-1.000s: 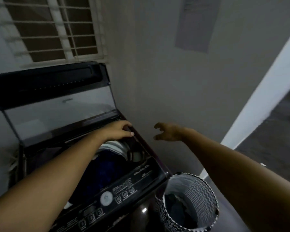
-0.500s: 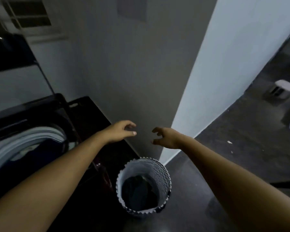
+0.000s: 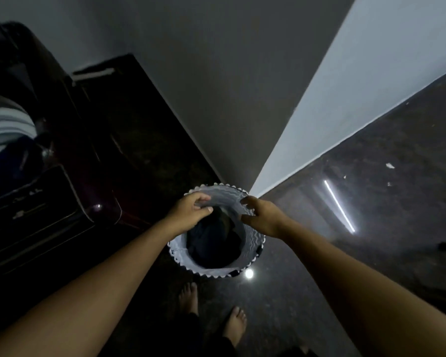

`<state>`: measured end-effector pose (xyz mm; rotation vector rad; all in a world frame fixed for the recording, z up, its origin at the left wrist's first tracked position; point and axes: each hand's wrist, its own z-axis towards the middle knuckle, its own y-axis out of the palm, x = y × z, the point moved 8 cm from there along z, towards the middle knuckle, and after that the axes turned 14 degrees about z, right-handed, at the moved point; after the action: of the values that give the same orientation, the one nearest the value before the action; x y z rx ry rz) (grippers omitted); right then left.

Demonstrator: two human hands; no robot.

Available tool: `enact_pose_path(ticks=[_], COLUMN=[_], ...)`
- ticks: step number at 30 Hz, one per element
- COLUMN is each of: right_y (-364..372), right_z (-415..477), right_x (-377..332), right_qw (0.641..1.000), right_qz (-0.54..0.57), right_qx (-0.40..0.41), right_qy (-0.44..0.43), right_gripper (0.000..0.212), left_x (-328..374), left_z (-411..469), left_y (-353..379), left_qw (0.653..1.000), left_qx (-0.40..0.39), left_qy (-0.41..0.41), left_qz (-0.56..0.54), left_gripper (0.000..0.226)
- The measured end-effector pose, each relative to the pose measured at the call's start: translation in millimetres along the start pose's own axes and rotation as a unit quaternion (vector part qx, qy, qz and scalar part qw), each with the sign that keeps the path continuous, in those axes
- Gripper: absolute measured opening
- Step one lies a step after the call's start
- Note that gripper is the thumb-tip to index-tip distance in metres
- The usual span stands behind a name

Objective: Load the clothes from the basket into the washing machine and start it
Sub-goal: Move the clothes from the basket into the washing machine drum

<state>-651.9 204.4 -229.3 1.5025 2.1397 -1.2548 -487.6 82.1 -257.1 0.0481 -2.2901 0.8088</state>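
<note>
Observation, head view, dim light.

- Basket: standing upright on the floor, round, with a pale inner wall and a zigzag-edged rim. It is sitting just in front of the corner where the grey wall is meeting the lighter wall.
- Clothes: dark, lying bunched low inside the basket. Single pieces are not separable in this light.
- Left hand: hovering over the far-left part of the rim. Its fingers are loosely curled with the thumb pointing inward, and they are holding nothing. Contact with the rim cannot be told.
- Right hand: hovering over the far-right part of the rim, with fingers likewise loosely curled and holding nothing. Contact is again unclear.
- Both hands are covering part of the far rim. The mouth below them is lying open to the clothes.
- Washing machine: dark body to the left of the basket, with its near corner close beside it. The white rim of the drum is showing at the far left edge, blurred.
- Bare feet: standing on the floor just behind the basket, on the person's side.
- The floor is glossy, reflecting a strip of light to the right and a round spot of light beside the basket's near edge.
</note>
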Motion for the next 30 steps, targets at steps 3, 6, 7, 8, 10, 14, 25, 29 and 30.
enact_pose_path(ticks=[3,6,7,8,10,14,25,29,30], right_y=[41.1,89.6,104.7,117.1,145.8,205.5,320.4,315.6,315.6], right_z=[42.4,94.0,109.7,122.7,152.2,208.1,318.6,347.8,351.6], right_x=[35.5,80.3,93.3,105.4,132.9,183.7,257.3,259.3,260.8], right_qw=[0.999,0.997,0.997,0.996,0.993,0.987,0.984,0.992,0.992], right_qz=[0.029,0.043,0.048,0.050,0.063,0.076,0.036,0.047,0.039], right_qx=[-0.016,-0.034,-0.041,-0.044,-0.048,-0.072,-0.124,-0.021,-0.013], right_qy=[0.024,0.051,0.054,0.063,0.087,0.124,0.121,0.113,0.117], right_gripper=[0.046,0.050,0.056,0.060,0.060,0.060,0.111,0.115,0.114], left_x=[-52.2,-108.5,-126.9,-142.5,-174.7,-230.5,-320.0,-339.6,-342.6], left_z=[39.1,80.7,92.5,101.9,122.3,164.1,245.4,254.5,255.2], left_y=[29.4,64.1,75.2,85.2,107.9,144.6,216.8,234.4,238.1], left_qw=[0.999,0.995,0.994,0.992,0.987,0.976,0.937,0.923,0.918], left_qx=[-0.009,-0.014,-0.016,-0.019,-0.033,-0.041,-0.004,-0.010,-0.013], left_qy=[-0.038,-0.086,-0.103,-0.118,-0.144,-0.202,-0.320,-0.351,-0.358], left_qz=[-0.020,-0.042,-0.045,-0.051,-0.058,-0.072,-0.138,-0.160,-0.170], left_gripper=[0.031,0.036,0.038,0.039,0.041,0.044,0.041,0.050,0.052])
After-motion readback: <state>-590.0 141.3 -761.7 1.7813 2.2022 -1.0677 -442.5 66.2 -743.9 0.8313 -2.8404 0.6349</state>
